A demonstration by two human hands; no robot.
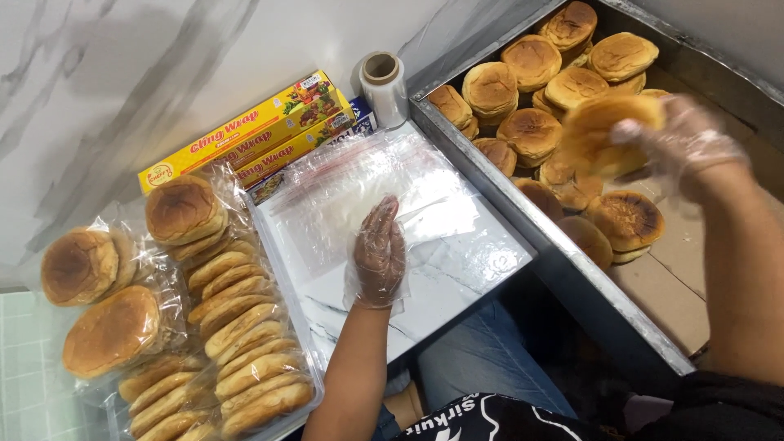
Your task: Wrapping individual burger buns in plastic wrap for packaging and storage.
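My left hand (378,253), in a thin clear glove, lies flat on a stack of clear plastic bags (343,184) spread on the white marbled counter. My right hand (682,147), also gloved, is raised over the metal tray (531,229) and grips a golden burger bun (604,135); the hand and bun are blurred. The tray holds several loose browned buns (531,131) on brown paper.
Bagged buns (237,327) lie in rows at the left, with more packs (90,269) beside them. Yellow cling-wrap boxes (245,135) and a roll of clear film (384,82) stand at the back by the marble wall. My knees show below the counter edge.
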